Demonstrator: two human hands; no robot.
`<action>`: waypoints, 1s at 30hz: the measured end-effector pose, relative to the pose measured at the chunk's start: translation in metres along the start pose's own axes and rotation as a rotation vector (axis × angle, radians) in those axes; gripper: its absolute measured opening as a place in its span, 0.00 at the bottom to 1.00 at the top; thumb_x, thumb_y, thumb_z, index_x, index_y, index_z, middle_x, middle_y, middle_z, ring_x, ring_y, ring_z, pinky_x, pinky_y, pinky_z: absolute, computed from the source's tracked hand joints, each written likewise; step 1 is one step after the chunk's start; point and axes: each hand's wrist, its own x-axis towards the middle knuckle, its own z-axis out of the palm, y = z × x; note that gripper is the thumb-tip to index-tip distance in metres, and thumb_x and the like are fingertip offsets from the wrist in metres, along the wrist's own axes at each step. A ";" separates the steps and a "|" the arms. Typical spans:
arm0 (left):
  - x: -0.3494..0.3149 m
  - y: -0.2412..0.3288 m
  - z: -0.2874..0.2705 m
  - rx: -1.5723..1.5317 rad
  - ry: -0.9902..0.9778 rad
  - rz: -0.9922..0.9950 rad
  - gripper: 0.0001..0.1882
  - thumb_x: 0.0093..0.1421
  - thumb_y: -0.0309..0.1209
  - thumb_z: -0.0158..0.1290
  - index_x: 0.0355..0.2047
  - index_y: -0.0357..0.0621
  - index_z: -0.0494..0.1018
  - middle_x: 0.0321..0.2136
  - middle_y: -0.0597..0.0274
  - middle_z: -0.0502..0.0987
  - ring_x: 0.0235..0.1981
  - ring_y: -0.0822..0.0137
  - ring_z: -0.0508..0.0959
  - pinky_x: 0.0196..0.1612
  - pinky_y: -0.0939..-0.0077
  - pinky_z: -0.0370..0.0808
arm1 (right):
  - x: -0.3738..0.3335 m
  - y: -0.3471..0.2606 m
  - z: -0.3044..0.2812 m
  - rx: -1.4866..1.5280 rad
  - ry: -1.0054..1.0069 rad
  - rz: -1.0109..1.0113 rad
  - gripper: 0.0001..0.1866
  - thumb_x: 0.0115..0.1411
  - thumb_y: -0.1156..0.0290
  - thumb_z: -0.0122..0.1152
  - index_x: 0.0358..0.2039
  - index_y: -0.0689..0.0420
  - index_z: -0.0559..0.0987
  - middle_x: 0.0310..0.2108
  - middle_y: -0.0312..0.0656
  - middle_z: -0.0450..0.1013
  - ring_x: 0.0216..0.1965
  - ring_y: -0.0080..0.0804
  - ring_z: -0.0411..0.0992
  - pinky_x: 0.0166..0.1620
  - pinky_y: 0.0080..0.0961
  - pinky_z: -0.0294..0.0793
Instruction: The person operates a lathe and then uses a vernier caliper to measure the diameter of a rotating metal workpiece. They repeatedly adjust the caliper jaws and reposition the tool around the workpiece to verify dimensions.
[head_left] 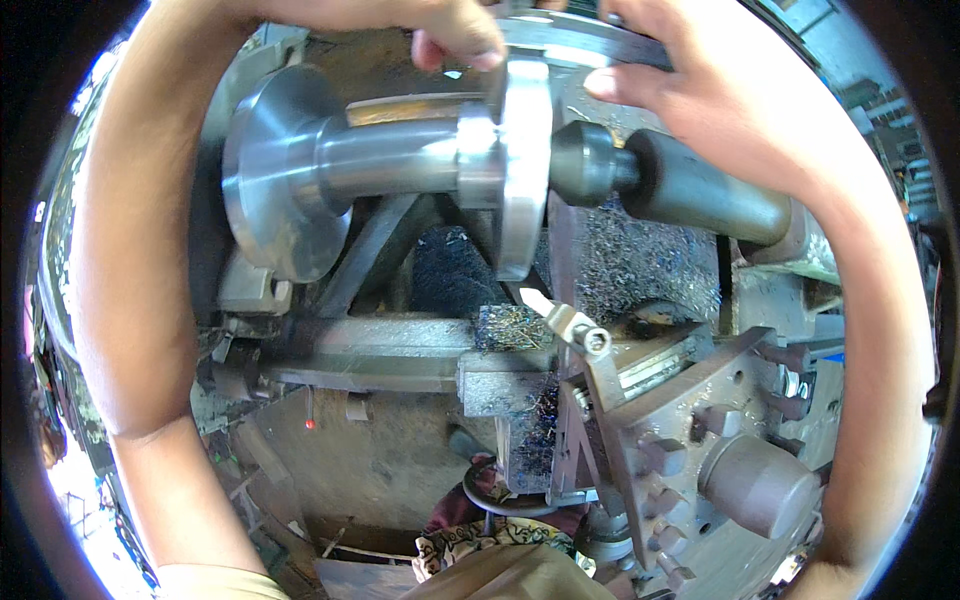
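A shiny metal spool-shaped workpiece [395, 160], with a wide flange at its left and a thinner disc [525, 165] at its right, is mounted level in a lathe. My left hand [455, 32] is at the top, beside the disc's upper edge, thumb towards the disc and fingers curled; what they hold is hidden. Across from it, my right hand [660, 65] has its thumb and forefinger on either side of a grey metal bar [580, 40] at the disc's top. The upper frame edge cuts off both hands.
A dark tailstock centre [590, 165] and quill [705, 190] meet the disc's right side. Below, a pointed cutting tool [540, 300] sits in a bolted tool post [700, 450]. Metal chips [640, 260] cover the tray behind. The lathe bed [370, 350] runs across the middle.
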 end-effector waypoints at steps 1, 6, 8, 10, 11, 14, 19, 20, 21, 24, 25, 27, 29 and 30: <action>0.001 0.000 -0.001 0.011 -0.011 0.001 0.15 0.54 0.28 0.68 0.40 0.36 0.79 0.26 0.60 0.84 0.28 0.70 0.84 0.34 0.74 0.79 | 0.004 0.003 0.006 -0.040 0.041 -0.022 0.14 0.62 0.65 0.67 0.38 0.66 0.81 0.33 0.55 0.79 0.38 0.51 0.80 0.45 0.41 0.77; 0.003 0.006 -0.009 -0.009 -0.100 -0.183 0.17 0.53 0.30 0.66 0.42 0.36 0.81 0.26 0.57 0.85 0.29 0.66 0.86 0.35 0.70 0.80 | 0.017 0.021 0.032 -0.158 0.146 -0.007 0.30 0.63 0.56 0.68 0.59 0.63 0.75 0.51 0.53 0.75 0.55 0.46 0.75 0.60 0.36 0.71; 0.000 0.006 -0.010 -0.036 -0.112 -0.205 0.19 0.53 0.30 0.66 0.44 0.36 0.81 0.26 0.57 0.85 0.30 0.65 0.86 0.35 0.69 0.80 | 0.017 0.028 0.036 -0.193 0.219 -0.022 0.29 0.64 0.57 0.68 0.59 0.62 0.75 0.51 0.53 0.75 0.54 0.45 0.75 0.59 0.36 0.71; -0.007 0.005 -0.014 -0.068 -0.138 -0.145 0.19 0.53 0.29 0.65 0.46 0.36 0.81 0.27 0.57 0.85 0.30 0.65 0.85 0.35 0.68 0.80 | 0.015 0.034 0.036 -0.160 0.220 -0.099 0.28 0.64 0.58 0.68 0.59 0.62 0.76 0.51 0.53 0.75 0.54 0.45 0.75 0.59 0.36 0.72; -0.009 0.003 -0.016 -0.089 -0.153 -0.121 0.20 0.53 0.29 0.65 0.46 0.36 0.80 0.27 0.57 0.85 0.29 0.65 0.85 0.35 0.68 0.80 | 0.015 0.036 0.036 -0.138 0.197 -0.066 0.28 0.64 0.58 0.68 0.58 0.63 0.76 0.50 0.53 0.75 0.54 0.45 0.75 0.59 0.37 0.72; -0.010 0.005 -0.018 -0.107 -0.164 -0.133 0.19 0.53 0.28 0.65 0.46 0.36 0.80 0.28 0.57 0.85 0.29 0.64 0.85 0.35 0.67 0.80 | 0.013 0.042 0.035 -0.112 0.208 -0.141 0.28 0.64 0.58 0.68 0.58 0.63 0.76 0.50 0.54 0.75 0.53 0.45 0.75 0.59 0.37 0.72; 0.003 0.004 -0.013 -0.069 -0.127 -0.125 0.17 0.53 0.29 0.66 0.43 0.35 0.80 0.27 0.56 0.85 0.30 0.63 0.85 0.36 0.67 0.79 | 0.011 0.040 0.036 -0.219 0.239 -0.190 0.29 0.63 0.57 0.68 0.57 0.64 0.76 0.50 0.53 0.76 0.54 0.48 0.74 0.59 0.38 0.71; 0.004 0.002 -0.012 -0.086 -0.118 -0.073 0.17 0.53 0.29 0.67 0.42 0.35 0.80 0.26 0.56 0.84 0.29 0.63 0.85 0.36 0.68 0.79 | 0.011 0.037 0.036 -0.203 0.189 -0.100 0.28 0.63 0.57 0.68 0.57 0.64 0.76 0.50 0.54 0.76 0.54 0.49 0.74 0.59 0.38 0.71; 0.004 0.000 -0.011 -0.103 -0.114 -0.028 0.17 0.53 0.29 0.67 0.41 0.35 0.80 0.25 0.56 0.84 0.29 0.63 0.85 0.36 0.68 0.78 | 0.013 0.032 0.034 -0.193 0.192 -0.091 0.28 0.63 0.57 0.68 0.57 0.65 0.76 0.50 0.54 0.76 0.54 0.49 0.74 0.60 0.38 0.71; 0.008 -0.004 -0.010 -0.146 -0.134 -0.112 0.16 0.53 0.29 0.68 0.41 0.36 0.79 0.26 0.58 0.84 0.28 0.65 0.84 0.34 0.70 0.78 | 0.017 0.013 0.023 -0.174 0.154 -0.099 0.27 0.63 0.58 0.67 0.55 0.65 0.76 0.48 0.54 0.76 0.52 0.49 0.75 0.58 0.37 0.71; 0.007 -0.003 -0.007 -0.116 -0.113 -0.103 0.16 0.53 0.29 0.68 0.41 0.36 0.79 0.26 0.58 0.83 0.28 0.66 0.83 0.34 0.71 0.77 | 0.016 0.009 0.019 -0.156 0.090 -0.065 0.27 0.64 0.57 0.67 0.55 0.65 0.76 0.47 0.54 0.77 0.51 0.48 0.75 0.57 0.37 0.72; 0.003 0.001 -0.003 -0.010 -0.031 -0.033 0.17 0.53 0.29 0.69 0.41 0.36 0.79 0.26 0.59 0.83 0.27 0.68 0.83 0.34 0.72 0.77 | 0.011 0.000 0.007 -0.081 -0.009 0.004 0.18 0.64 0.61 0.66 0.43 0.65 0.78 0.37 0.55 0.78 0.42 0.51 0.78 0.48 0.39 0.75; 0.002 0.005 0.000 0.025 -0.001 -0.007 0.16 0.53 0.28 0.69 0.41 0.37 0.79 0.25 0.61 0.83 0.28 0.70 0.82 0.34 0.73 0.77 | 0.004 -0.008 -0.003 -0.024 -0.029 0.027 0.13 0.64 0.66 0.65 0.33 0.66 0.80 0.28 0.56 0.79 0.34 0.54 0.80 0.40 0.42 0.78; 0.001 0.006 0.001 0.044 0.014 0.006 0.16 0.53 0.27 0.69 0.41 0.37 0.79 0.25 0.61 0.83 0.28 0.70 0.82 0.34 0.74 0.77 | 0.004 -0.012 -0.007 -0.010 -0.030 0.015 0.13 0.64 0.65 0.64 0.33 0.66 0.80 0.28 0.56 0.79 0.34 0.55 0.80 0.40 0.42 0.78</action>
